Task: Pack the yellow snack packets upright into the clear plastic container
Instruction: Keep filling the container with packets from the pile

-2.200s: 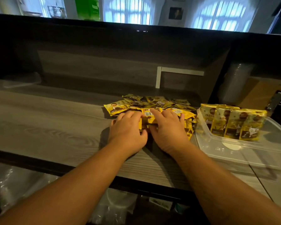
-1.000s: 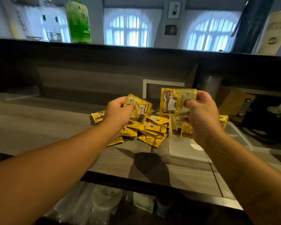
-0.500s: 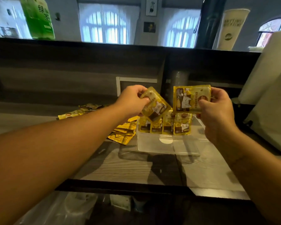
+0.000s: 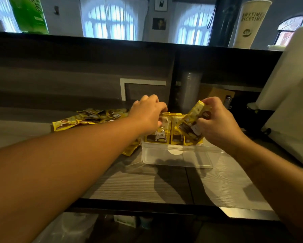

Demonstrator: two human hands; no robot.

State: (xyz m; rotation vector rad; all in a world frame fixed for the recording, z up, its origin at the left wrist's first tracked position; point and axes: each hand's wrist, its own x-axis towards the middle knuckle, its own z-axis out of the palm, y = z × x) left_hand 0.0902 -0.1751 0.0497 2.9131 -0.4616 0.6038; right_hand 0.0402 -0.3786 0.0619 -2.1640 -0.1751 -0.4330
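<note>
A clear plastic container (image 4: 177, 157) sits on the wooden counter with a row of yellow snack packets (image 4: 176, 135) standing upright along its far side. My left hand (image 4: 147, 114) reaches over the row's left end and holds a yellow packet (image 4: 160, 134) at its top, set upright in the row. My right hand (image 4: 219, 123) grips another yellow packet (image 4: 193, 122), tilted, just above the row's right end. A loose pile of yellow packets (image 4: 92, 117) lies on the counter to the left of the container.
A dark raised back wall (image 4: 94, 67) runs behind the counter. A large white appliance (image 4: 290, 106) stands at the right. A stack of clear cups (image 4: 189, 92) and a brown box (image 4: 215, 95) sit in the recess behind the container. The counter's front edge (image 4: 147, 206) lies below.
Both hands have lowered from above the container down to the upright row. The left packet now stands in the row; the right packet has tipped over and dropped toward the row's right end.
</note>
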